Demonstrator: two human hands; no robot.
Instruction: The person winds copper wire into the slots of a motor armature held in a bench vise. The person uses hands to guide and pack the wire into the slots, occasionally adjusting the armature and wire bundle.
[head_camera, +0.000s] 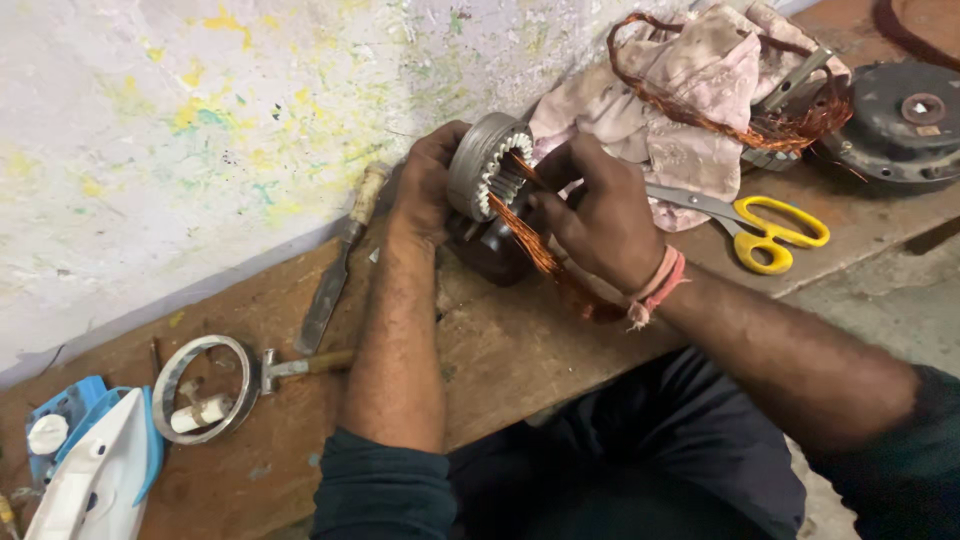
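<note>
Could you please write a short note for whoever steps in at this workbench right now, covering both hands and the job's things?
Left hand: gripping the round metal stator from its outer side, held on edge over the wooden bench.
Right hand: fingers at the stator's slotted core, pinching a bundle of copper wire that trails down toward the wrist.
Nearby: yellow-handled scissors to the right, a loose tangle of copper wire on a pink cloth, a flat scraper to the left.
Done: copper wire sits at the core.
Left: how many slots are filled cannot be seen from here.
</note>
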